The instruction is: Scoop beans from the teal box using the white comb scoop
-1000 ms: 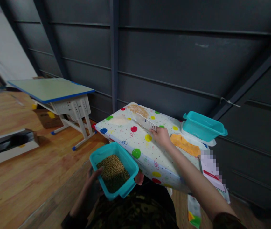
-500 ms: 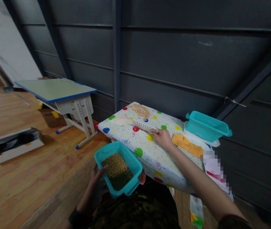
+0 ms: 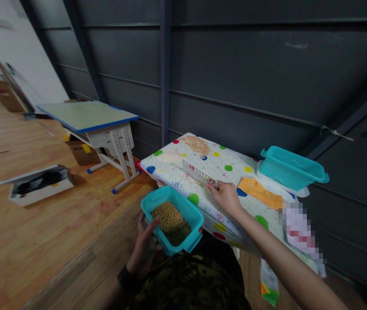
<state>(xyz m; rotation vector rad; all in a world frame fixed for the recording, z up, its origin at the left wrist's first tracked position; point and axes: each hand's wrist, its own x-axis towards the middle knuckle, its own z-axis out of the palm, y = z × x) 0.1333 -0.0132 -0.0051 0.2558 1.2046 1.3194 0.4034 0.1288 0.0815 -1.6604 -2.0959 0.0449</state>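
Note:
My left hand (image 3: 145, 243) grips a teal plastic tub (image 3: 172, 218) half full of small greenish-brown beans, held just below the near edge of a table with a dotted white cloth (image 3: 183, 165). My right hand (image 3: 226, 197) is closed on the end of a white slotted scraper (image 3: 199, 172), which lies flat on the cloth near the table's front edge. A pale heap of grain (image 3: 170, 157) sits left of the scraper and a brown heap (image 3: 197, 144) lies at the far corner.
A second teal tub (image 3: 291, 168) on a white lid stands at the table's right, beside an orange cloth (image 3: 261, 193). A blue-edged desk (image 3: 88, 116) and an open white box (image 3: 36, 184) stand on the wooden floor to the left. A dark panelled wall runs behind.
My right hand has drawn the scraper toward the near edge of the table, away from the brown heap. The tub in my left hand has come closer under the edge.

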